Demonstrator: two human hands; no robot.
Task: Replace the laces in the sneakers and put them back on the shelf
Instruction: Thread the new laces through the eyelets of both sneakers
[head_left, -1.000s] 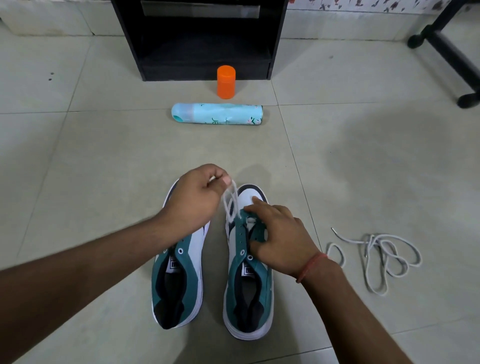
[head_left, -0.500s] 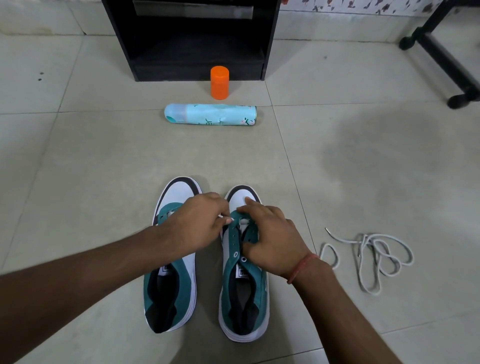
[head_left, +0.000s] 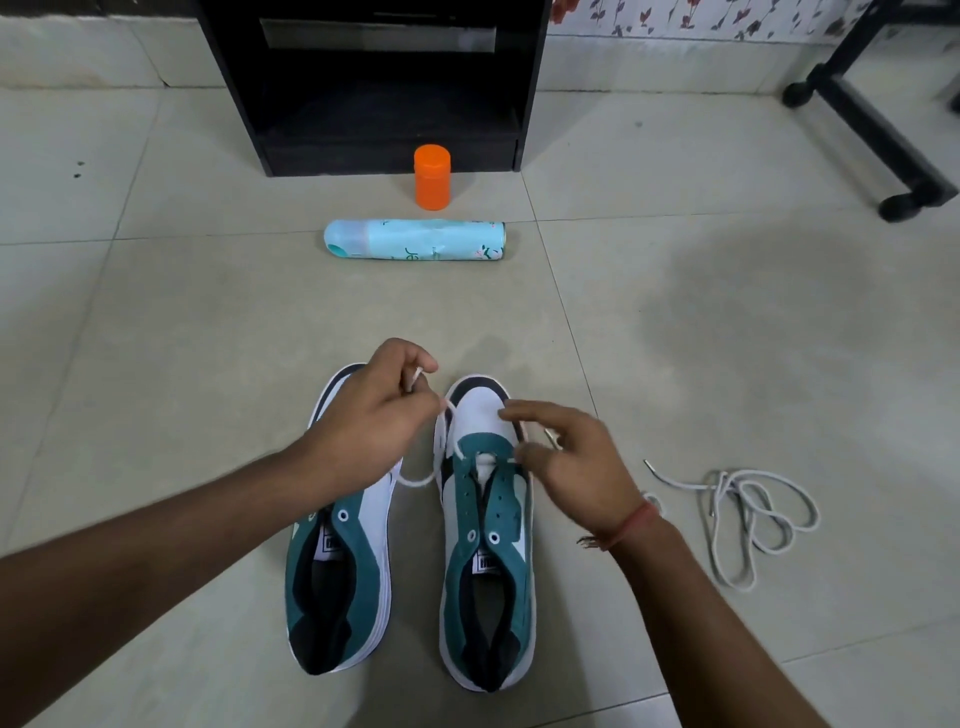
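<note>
Two teal-and-white sneakers side by side on the tiled floor (head_left: 675, 322), toes pointing at the black shelf (head_left: 374, 83) that stands at the floor's far edge. Left sneaker (head_left: 337, 571) has no lace in its visible eyelets. Right sneaker (head_left: 485, 545) has a white lace (head_left: 415, 480) through the front eyelets only; a loop of it sags onto the floor between the two shoes.

Left hand (head_left: 371, 415) over the left sneaker's toe, fingers curled, pinching one end of that white lace between thumb and forefinger, lace running down to the right shoe's front eyelet. Right hand (head_left: 571, 457) at the right sneaker's outer front edge, thumb and fingers pinching the lace's other end near the eyelet, index finger stretched over the white toe cap; a bit blurred. Red thread band (head_left: 631, 525) on that wrist.

Second lace (head_left: 743, 514), greyish white, lies in a loose tangle on the floor right of the right sneaker, apart from it.

Orange capped container (head_left: 431, 176) upright just in front of the shelf's base. Light blue spray can (head_left: 415, 240) on its side just nearer than it. Black furniture leg with casters (head_left: 878, 135) at far right corner
</note>
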